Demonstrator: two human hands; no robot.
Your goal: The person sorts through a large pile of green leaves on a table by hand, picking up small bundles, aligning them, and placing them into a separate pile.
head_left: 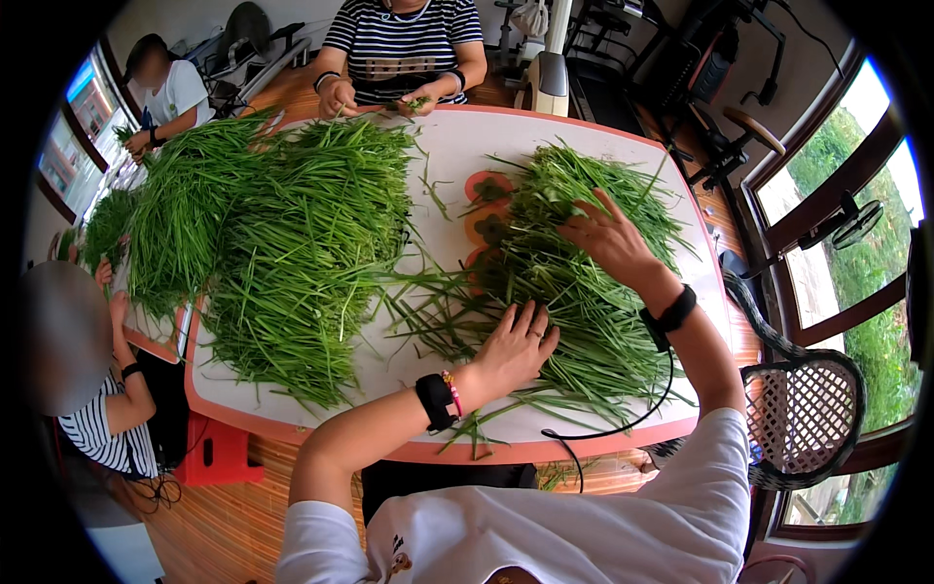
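Two loose heaps of long, thin green chives lie on the white table [428, 331] with its orange-pink edge. My left hand [511, 346] rests palm down on the near left side of the right-hand chive heap [574, 282], fingers spread. Over the far part of that same heap is my right hand [618, 243], its index finger stretched out and the others slightly bent. No stalk shows gripped in either hand. Both wrists wear black bands, and a cable runs from the right one. Left of the middle lies the larger chive heap [302, 234].
Across the table a person in a striped top [404, 49] holds a few stalks. Two more people sit at the left. A red stool [219, 453] stands below the table's left edge, a woven chair [803, 419] at the right. Exercise machines [681, 78] stand behind.
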